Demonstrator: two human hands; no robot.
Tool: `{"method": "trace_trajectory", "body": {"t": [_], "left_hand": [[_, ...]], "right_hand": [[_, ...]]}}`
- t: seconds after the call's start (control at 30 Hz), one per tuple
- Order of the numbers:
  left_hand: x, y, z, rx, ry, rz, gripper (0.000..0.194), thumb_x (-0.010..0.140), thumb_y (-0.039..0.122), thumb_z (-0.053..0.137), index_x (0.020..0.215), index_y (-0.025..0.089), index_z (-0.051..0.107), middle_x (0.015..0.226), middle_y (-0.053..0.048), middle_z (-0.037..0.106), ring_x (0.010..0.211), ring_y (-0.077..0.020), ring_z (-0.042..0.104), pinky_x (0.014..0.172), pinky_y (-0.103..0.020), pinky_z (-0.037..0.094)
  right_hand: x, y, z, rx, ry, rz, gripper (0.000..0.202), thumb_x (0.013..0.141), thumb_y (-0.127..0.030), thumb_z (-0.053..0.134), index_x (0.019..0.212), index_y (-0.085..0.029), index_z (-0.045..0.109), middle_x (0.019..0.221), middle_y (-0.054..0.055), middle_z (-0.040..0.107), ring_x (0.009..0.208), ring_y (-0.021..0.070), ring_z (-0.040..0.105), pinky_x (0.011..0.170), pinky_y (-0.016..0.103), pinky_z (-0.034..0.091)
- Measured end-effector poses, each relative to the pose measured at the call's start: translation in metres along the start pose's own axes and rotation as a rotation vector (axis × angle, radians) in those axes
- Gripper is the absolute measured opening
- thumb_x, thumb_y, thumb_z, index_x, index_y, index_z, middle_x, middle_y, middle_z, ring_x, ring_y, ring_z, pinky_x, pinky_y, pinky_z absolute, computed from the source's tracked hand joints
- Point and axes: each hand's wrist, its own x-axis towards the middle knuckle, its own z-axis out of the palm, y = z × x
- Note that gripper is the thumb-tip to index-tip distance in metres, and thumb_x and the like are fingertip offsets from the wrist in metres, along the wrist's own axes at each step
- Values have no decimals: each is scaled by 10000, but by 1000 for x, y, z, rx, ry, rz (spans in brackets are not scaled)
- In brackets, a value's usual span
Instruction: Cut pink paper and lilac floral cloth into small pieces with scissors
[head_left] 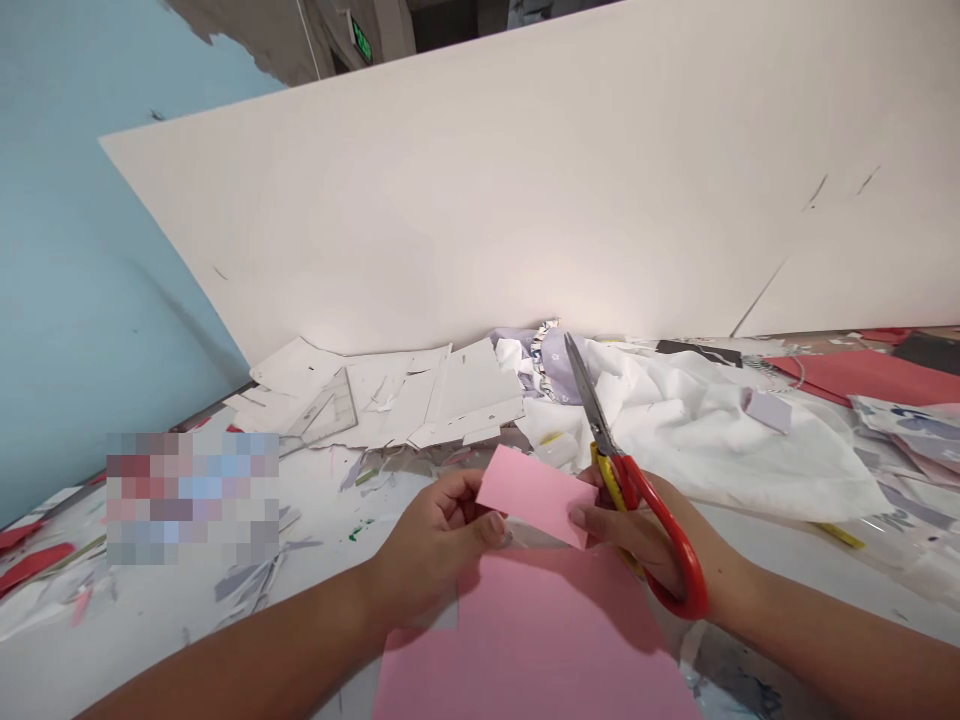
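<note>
A small pink paper rectangle [534,495] is held up between both hands. My left hand [450,530] pinches its left edge between thumb and fingers. My right hand [637,530] grips its right end and also holds red-handled scissors [675,555], whose blades point up and away. A yellow tool [611,485] lies along the scissors in the same hand, partly hidden by the fingers. Below the hands, a larger pink sheet [536,645] with a notch at its upper left lies on the white table [360,580].
A white board [487,200] stands behind the table. Cardboard pieces [472,390] and a clear set square [330,405] lie at the back left. White crumpled sheeting [712,430] and red paper [862,375] are at the right. Paper scraps [251,580] lie at the left.
</note>
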Motion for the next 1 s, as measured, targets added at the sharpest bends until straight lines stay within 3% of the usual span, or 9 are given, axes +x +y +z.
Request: {"method": "trace_trajectory", "body": {"t": [0.17, 0.23, 0.33, 0.43, 0.6, 0.77, 0.9, 1.0], "left_hand": [[-3, -1, 7, 30, -216, -76, 334, 718, 337, 634, 987, 144, 594, 822, -66, 621, 774, -172, 571, 713, -301, 438], [-3, -3, 9, 95, -176, -134, 308, 709, 370, 633, 905, 133, 622, 754, -54, 621, 699, -150, 563, 669, -278, 437], [-3, -10, 8, 213, -23, -221, 308, 727, 419, 586, 686, 115, 618, 558, -18, 565, 491, -98, 493, 506, -228, 398], [-2, -15, 4, 281, 49, -229, 346, 758, 408, 529, 564, 123, 557, 457, -1, 509, 373, -77, 420, 397, -209, 328], [-2, -11, 4, 227, 29, -146, 289, 762, 374, 511, 586, 144, 510, 477, 11, 496, 375, -76, 416, 364, -193, 302], [-7, -3, 13, 208, -132, -194, 317, 742, 410, 549, 628, 115, 567, 517, -8, 511, 447, -78, 448, 439, -200, 344], [-6, -8, 11, 270, -30, -295, 363, 764, 423, 504, 595, 113, 589, 476, -10, 513, 377, -80, 438, 401, -211, 335], [0, -13, 2, 194, -22, -282, 358, 766, 409, 493, 573, 122, 587, 399, 2, 484, 332, -89, 417, 363, -214, 305]], "right_hand": [[-3, 1, 9, 17, 2, -58, 177, 705, -282, 556, 562, -193, 503, 515, -36, 521, 491, 111, 457, 499, 240, 366], [-4, 1, 13, 15, -11, -68, 201, 722, -297, 549, 558, -192, 500, 542, -26, 551, 504, 115, 474, 501, 240, 374], [-7, 2, 16, 50, -30, -52, 173, 729, -318, 557, 621, -197, 497, 577, -16, 605, 552, 139, 538, 528, 250, 399], [-9, 2, 17, 132, -56, -71, 142, 744, -318, 549, 695, -197, 493, 605, -13, 627, 626, 157, 599, 586, 258, 430], [-12, 0, 20, 116, -51, -28, 126, 757, -283, 521, 678, -198, 473, 557, -31, 594, 597, 144, 594, 567, 250, 435], [-13, 0, 25, 185, -67, -44, 121, 750, -287, 543, 702, -196, 479, 569, -28, 597, 623, 150, 597, 587, 256, 443], [-12, 6, 31, 371, -71, -95, 262, 781, -439, 505, 711, -187, 483, 630, 7, 605, 606, 147, 557, 597, 280, 439], [-8, 15, 32, 545, 26, -117, 399, 812, -562, 364, 802, -187, 499, 640, 11, 575, 566, 146, 527, 542, 283, 412]]}}
